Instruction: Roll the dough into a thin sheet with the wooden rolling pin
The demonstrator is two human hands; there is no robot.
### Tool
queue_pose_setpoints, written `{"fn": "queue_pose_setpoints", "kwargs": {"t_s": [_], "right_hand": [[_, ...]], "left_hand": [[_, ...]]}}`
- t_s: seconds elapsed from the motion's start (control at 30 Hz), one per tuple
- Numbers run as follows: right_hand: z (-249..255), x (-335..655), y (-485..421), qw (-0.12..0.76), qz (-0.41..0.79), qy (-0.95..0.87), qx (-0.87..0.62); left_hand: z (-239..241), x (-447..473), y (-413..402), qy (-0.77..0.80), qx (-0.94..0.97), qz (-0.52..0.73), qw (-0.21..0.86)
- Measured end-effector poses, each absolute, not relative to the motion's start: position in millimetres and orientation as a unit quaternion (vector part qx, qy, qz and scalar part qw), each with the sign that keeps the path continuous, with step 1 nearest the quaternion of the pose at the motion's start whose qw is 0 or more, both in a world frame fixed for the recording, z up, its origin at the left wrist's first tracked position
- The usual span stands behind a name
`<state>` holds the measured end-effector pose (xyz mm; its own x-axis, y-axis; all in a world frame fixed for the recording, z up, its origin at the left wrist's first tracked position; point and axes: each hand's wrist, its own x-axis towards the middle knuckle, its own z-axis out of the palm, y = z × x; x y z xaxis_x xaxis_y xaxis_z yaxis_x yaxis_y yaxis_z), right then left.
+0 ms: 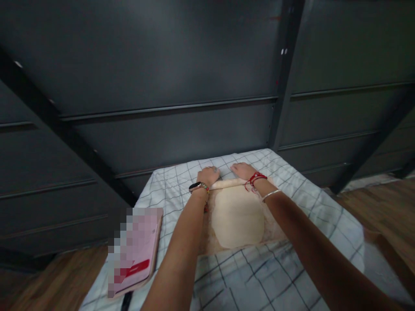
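Observation:
A flat, pale sheet of dough [239,218] lies on a brownish board or mat [207,242]. Along its far edge runs a pale cylinder, apparently a rolling pin [227,184]. My left hand [208,175] is at the left end of the pin, fingers extended past it. Toward the pin's right part, my right hand [243,170] reaches over with its fingers also stretched forward. Both palms seem to rest on the pin, though their undersides are hidden. My left wrist wears a watch and beads; red cords and a bangle are on the right.
A tablet in a pink case [152,242], partly pixelated, lies at the left on a white checked tablecloth [246,285]. Behind the table stands a dark metal panel wall [181,138] with ribs. Wooden floor [382,207] shows at both sides.

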<state>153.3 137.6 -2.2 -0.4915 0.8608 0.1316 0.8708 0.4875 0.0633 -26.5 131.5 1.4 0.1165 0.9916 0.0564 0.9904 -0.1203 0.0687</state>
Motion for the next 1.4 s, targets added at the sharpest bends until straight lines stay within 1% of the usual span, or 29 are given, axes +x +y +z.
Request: {"fn": "queue_pose_setpoints", "kwargs": {"t_s": [0.23, 0.43, 0.6, 0.73, 0.87, 0.97, 1.13, 1.4], "right_hand": [[-6.5, 159.1, 88.1, 0.017, -0.077, -0.862, -0.501], [-11.3, 157.7, 30.7, 0.066, -0.073, -0.807, -0.582], [-15.5, 159.8, -8.2, 0.109, -0.076, -0.805, -0.578], [-11.7, 164.8, -24.9, 0.099, -0.019, -0.816, -0.569], [0.2, 171.7, -31.1, 0.062, 0.068, -0.829, -0.552], [6.2, 176.0, -31.6, 0.04, 0.095, -0.838, -0.536], [1.3, 175.7, -18.8, 0.036, 0.072, -0.838, -0.539], [-7.7, 171.2, 33.4, 0.055, 0.045, -0.849, -0.524]], "left_hand": [[1.0, -22.0, 83.4, 0.628, 0.778, 0.018, -0.03], [-5.9, -19.5, 39.4, 0.628, 0.776, 0.031, -0.053], [-7.8, -20.6, 4.3, 0.622, 0.779, 0.041, -0.071], [-13.7, -21.5, -24.1, 0.596, 0.794, 0.063, -0.105], [-23.5, -22.4, -43.4, 0.582, 0.796, 0.114, -0.121], [-26.2, -22.8, -46.9, 0.581, 0.799, 0.119, -0.101], [-22.5, -22.8, -34.6, 0.595, 0.79, 0.124, -0.077], [-13.2, -23.2, 2.1, 0.603, 0.785, 0.124, -0.065]]}}
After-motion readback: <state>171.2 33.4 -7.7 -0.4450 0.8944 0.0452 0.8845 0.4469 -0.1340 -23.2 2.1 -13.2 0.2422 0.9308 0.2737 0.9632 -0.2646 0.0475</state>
